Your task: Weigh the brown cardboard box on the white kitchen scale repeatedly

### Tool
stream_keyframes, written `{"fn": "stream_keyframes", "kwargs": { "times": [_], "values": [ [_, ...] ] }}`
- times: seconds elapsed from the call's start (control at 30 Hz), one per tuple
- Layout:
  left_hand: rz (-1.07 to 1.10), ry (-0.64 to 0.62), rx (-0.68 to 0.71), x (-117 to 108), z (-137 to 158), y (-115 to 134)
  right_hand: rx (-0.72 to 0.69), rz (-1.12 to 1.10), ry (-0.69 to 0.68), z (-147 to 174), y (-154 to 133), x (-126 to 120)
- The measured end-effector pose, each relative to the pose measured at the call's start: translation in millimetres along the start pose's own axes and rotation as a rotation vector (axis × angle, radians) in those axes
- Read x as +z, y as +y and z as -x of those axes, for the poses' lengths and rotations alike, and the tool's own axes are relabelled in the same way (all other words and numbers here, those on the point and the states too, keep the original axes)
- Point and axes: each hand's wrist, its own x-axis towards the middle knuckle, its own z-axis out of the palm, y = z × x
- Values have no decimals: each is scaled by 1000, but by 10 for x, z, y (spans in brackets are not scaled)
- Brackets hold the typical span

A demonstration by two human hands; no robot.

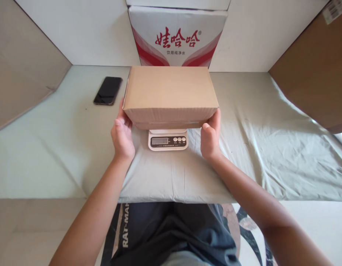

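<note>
A plain brown cardboard box (171, 88) is held level between my two hands over a small white digital kitchen scale (168, 146). My left hand (123, 136) grips the box's lower left corner, with the fingers along its side. At the opposite lower corner, my right hand (211, 136) closes on the box in the same way. Only the front of the scale shows, with its grey display and round buttons; the box hides its weighing plate. Whether the box rests on the plate or is just above it, I cannot tell.
A black smartphone (108, 91) lies left of the box on the pale green cloth (62, 147). Behind stands a white and red carton (179, 37) with Chinese lettering. Large brown cardboard panels rise at the left (24, 62) and right (312, 70). The cloth's front edge is near my lap.
</note>
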Motion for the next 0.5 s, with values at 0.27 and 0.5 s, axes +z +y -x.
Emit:
{"fn": "stream_keyframes", "kwargs": {
  "times": [0.27, 0.5],
  "values": [
    [-61, 24, 60, -133, -105, -1, -66, 119, 123, -143, 89, -248],
    [-145, 148, 132, -146, -277, 383, -328, 19, 351, -376, -725, -404]
  ]
}}
